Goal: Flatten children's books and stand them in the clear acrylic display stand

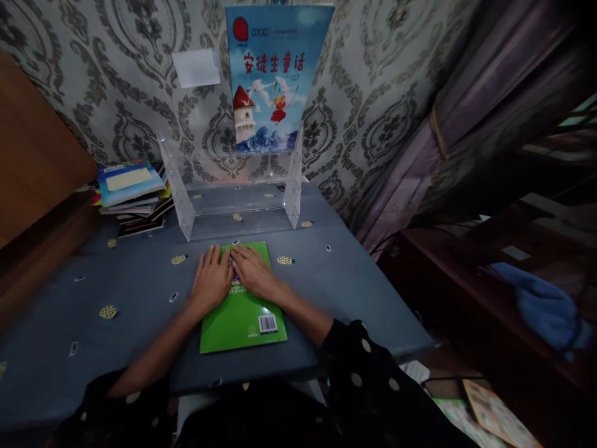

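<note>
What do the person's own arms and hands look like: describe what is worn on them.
The left hand and right hand are bare, with no gloves, and no watch shows at either wrist. The loose black fabric left sleeve and matching right sleeve carry round white dots and leave much of the forearms uncovered.

The light is dim, with faint glare on the green book point(240, 317); outer edges stretch and blur, darkest upper right.
</note>
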`<state>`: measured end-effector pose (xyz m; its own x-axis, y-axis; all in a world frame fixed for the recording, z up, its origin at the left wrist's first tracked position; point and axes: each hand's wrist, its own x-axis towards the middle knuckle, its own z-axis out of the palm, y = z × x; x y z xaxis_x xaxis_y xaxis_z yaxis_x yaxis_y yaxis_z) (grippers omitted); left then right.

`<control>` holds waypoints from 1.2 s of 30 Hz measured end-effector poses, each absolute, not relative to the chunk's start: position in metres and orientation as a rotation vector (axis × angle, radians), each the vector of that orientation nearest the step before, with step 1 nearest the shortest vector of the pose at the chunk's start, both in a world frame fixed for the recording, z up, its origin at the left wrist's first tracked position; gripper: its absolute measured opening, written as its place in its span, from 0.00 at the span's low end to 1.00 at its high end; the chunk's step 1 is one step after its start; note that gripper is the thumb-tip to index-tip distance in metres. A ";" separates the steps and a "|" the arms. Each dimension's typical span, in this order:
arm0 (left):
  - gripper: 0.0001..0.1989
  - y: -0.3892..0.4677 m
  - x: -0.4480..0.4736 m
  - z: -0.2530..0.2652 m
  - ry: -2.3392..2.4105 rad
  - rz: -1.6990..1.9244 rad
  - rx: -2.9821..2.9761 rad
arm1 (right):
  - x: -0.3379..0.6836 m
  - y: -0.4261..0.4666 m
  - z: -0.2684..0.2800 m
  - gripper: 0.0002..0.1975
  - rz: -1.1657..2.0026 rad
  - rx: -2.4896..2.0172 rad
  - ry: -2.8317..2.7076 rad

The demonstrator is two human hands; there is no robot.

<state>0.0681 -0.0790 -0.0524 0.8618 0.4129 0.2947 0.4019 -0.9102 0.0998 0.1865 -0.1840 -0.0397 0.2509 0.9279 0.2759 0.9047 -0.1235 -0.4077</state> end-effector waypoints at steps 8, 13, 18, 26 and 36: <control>0.25 -0.077 0.072 -0.050 0.596 0.470 3.013 | 0.193 -0.192 -0.044 0.21 0.021 -2.056 -1.615; 0.24 -0.077 0.075 -0.046 0.539 0.416 2.994 | 0.197 -0.196 -0.044 0.20 0.009 -2.091 -1.578; 0.24 -0.078 0.084 -0.047 0.484 0.408 2.990 | 0.202 -0.203 -0.044 0.20 -0.018 -2.131 -1.516; 0.25 -0.090 0.112 -0.040 0.321 0.232 3.015 | 0.224 -0.218 -0.058 0.21 0.013 -2.125 -1.341; 0.26 -0.085 0.121 -0.038 0.069 0.210 2.986 | 0.247 -0.212 -0.065 0.20 0.147 -1.911 -1.169</control>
